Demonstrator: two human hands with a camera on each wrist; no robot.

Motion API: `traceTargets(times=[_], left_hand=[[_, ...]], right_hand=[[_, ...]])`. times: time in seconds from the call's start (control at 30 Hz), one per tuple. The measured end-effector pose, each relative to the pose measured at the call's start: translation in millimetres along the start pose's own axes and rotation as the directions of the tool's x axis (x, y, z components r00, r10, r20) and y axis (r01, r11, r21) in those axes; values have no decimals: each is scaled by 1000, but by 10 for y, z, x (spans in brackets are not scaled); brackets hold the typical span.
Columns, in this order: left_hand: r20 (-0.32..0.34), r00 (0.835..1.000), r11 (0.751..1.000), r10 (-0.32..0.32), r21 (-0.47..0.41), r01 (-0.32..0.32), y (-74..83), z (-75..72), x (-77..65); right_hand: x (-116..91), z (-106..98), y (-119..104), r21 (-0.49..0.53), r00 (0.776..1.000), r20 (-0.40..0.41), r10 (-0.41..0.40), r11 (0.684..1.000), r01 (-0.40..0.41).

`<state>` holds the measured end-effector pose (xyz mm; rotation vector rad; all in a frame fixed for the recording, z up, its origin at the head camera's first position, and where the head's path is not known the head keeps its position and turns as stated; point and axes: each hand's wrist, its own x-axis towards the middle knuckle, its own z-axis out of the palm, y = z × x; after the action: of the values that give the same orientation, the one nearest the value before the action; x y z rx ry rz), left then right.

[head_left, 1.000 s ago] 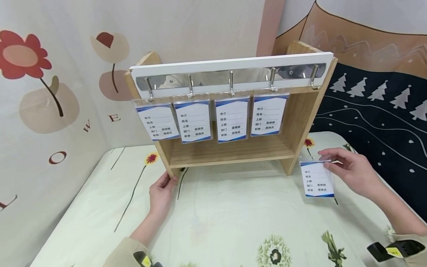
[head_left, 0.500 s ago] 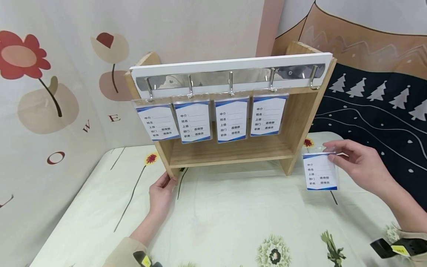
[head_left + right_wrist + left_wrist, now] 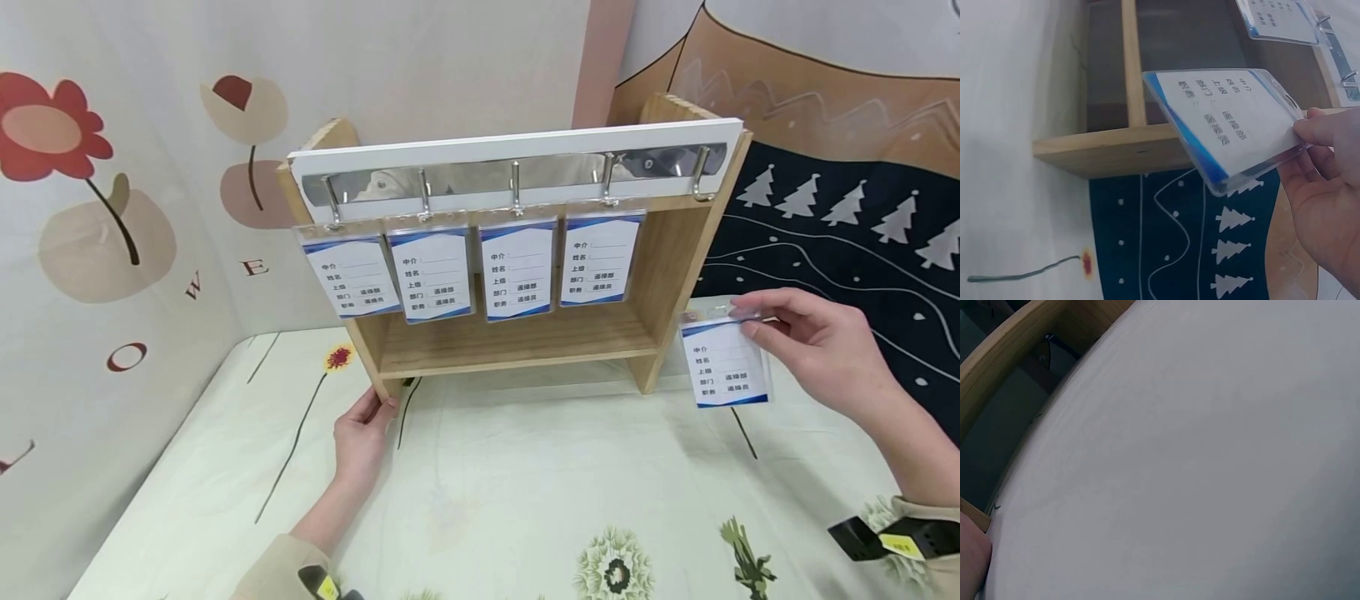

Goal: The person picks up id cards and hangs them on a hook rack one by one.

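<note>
A clear-sleeved ID badge [image 3: 723, 367] with a white and blue card hangs from my right hand [image 3: 825, 350], pinched at its top right corner between thumb and fingers. In the right wrist view, the same badge [image 3: 1229, 125] overlaps the side panel of the wooden shelf [image 3: 1110, 153]. My left hand [image 3: 362, 442] grips the foot of the shelf's left side panel. Across the shelf's top front runs a white board with a metal hook rail [image 3: 480, 177]. Several matching badges [image 3: 518, 271] hang from its hooks; the rightmost hook [image 3: 701, 175] is bare.
The shelf stands on a pale flowered cloth [image 3: 510, 483]. Behind it hangs a light curtain [image 3: 465, 67] with flower prints, and a dark panel with tree prints [image 3: 810, 242] lies to the right, behind my right hand.
My right hand has risen, lifting the badge up and slightly to the right, and the badge has tilted a little. The left hand keeps its place at the shelf's foot.
</note>
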<state>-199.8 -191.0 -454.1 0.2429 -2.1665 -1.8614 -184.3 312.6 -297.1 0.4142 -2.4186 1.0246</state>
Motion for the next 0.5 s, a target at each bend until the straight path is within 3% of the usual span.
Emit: traceTargets(times=[0.5], left_hand=[[-5, 1000, 1000, -3, -14, 3, -9, 7, 9]], right_hand=[[171, -49, -199, 41, 995, -97, 4, 999, 0]])
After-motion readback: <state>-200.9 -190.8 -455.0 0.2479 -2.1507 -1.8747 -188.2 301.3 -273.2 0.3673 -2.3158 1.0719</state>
